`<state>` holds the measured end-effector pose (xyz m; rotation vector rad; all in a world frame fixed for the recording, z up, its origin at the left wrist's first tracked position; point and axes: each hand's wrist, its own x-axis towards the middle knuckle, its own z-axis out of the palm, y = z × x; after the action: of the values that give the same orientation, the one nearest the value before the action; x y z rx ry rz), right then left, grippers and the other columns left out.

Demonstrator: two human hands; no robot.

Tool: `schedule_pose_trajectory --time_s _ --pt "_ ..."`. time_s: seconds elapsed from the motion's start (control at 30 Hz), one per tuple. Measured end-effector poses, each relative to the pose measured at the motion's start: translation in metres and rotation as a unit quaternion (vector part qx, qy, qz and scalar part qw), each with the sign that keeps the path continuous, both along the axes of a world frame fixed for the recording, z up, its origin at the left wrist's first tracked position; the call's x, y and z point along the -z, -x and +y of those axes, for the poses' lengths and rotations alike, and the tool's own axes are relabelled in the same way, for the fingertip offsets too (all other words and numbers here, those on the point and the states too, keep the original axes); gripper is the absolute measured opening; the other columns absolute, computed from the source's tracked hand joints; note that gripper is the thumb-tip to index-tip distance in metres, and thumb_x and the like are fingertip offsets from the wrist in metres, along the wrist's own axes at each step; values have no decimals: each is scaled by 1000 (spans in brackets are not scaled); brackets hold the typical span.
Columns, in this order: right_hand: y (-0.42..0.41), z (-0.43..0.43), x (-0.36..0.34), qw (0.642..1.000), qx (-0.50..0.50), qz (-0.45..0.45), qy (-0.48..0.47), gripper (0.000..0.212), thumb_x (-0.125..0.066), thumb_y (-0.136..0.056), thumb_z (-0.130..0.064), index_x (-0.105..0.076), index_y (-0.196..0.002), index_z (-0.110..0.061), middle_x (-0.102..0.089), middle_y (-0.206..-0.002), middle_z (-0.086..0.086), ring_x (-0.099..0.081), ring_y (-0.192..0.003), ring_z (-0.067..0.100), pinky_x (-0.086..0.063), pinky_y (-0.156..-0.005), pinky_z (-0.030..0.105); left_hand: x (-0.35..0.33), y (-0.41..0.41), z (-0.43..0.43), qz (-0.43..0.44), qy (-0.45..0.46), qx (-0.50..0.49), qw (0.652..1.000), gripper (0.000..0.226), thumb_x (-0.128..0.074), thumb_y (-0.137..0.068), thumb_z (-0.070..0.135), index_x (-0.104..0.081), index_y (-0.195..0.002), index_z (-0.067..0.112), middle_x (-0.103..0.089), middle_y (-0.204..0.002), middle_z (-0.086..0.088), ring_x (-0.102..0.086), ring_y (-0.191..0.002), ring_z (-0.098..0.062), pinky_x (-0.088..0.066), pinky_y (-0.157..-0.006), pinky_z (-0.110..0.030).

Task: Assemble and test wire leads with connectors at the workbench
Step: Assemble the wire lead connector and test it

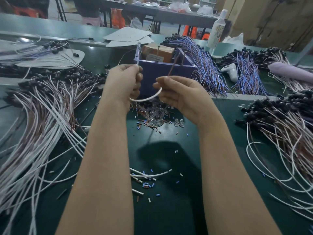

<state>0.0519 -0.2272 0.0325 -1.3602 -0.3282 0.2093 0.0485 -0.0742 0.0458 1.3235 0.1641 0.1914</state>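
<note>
The left forearm [105,167] and the right forearm [228,167] reach up from the bottom edge over the green desk [169,214], which is strewn with cut insulation scraps [147,184]. One piece is in work. The left hand [124,80] has its fingers [135,67] pinched on one end of a white lead [145,99], which sags in a loop between the hands. The loop's other end runs in under the right hand [177,94], whose thumb and forefinger are clamped on a thin brown wire [171,69] rising toward the purple box [160,78] just behind both hands. Whether the wire tip touches anything in the box is too blurred to tell.

As for progress, the job looks to be mid-batch. A large heap of white and brown leads [50,107] with black connectors lies on the left. A similar heap [279,126] lies on the right, and bundles of blue leads [208,70] sit behind the box. Which heap is finished and which still waits cannot be told from here. A small pile of clear parts [155,112] below the hands suggests more fitting remains. The current lead appears to be at the box for its check and has not yet been set down on either heap.
</note>
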Motion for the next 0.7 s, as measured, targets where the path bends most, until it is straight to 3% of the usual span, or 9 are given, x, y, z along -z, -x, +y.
schedule_pose_trajectory --time_s 0.13,0.23,0.33,0.47,0.6,0.7 --pt "-12 -11 12 976 199 49 77 20 -49 -99 -16 -63 -84 -14 -68 -69 1 -55 -46 5 -45 -49 16 10 -4 -7 48 -158 19 986 21 -47 -95 9 -53 -76 14 -50 -60 1 -31 -29 0 -22 -34 -11" --pt "-16 -8 18 966 239 85 41 19 -39 -102 -14 -56 -94 -9 -64 -68 9 -57 -41 5 -46 -43 15 13 -7 -11 33 -206 -20 978 22 -48 -94 11 -53 -73 17 -53 -58 4 -40 -39 -2 -30 -41 -16" --pt "-18 -5 19 966 242 88 17 17 -36 -102 -6 -49 -112 -7 -62 -71 11 -57 -41 5 -47 -45 14 17 -11 -13 18 -194 -59 979 19 -45 -92 9 -52 -78 19 -56 -58 5 -44 -50 -6 -34 -50 -22" --pt "-19 -9 24 952 287 24 107 23 -43 -98 -4 -43 -120 -11 -66 -69 3 -43 -35 3 -37 -41 15 20 -12 -20 -2 -158 -93 983 13 -40 -92 6 -47 -96 15 -59 -61 5 -46 -51 -4 -34 -51 -22" --pt "-19 -7 24 934 317 -60 152 23 -45 -95 -5 -49 -115 -16 -67 -68 1 -45 -38 3 -40 -46 18 19 -14 -24 -15 -129 -101 986 22 -35 -93 4 -38 -85 24 -63 -67 6 -45 -55 -7 -34 -51 -21" --pt "-20 -4 25 929 319 -89 168 25 -46 -95 -5 -55 -115 -18 -66 -67 1 -47 -39 2 -42 -48 18 18 -14 -26 -25 -140 -92 986 26 -34 -92 2 -43 -83 24 -66 -72 7 -46 -48 -2 -37 -47 -15"
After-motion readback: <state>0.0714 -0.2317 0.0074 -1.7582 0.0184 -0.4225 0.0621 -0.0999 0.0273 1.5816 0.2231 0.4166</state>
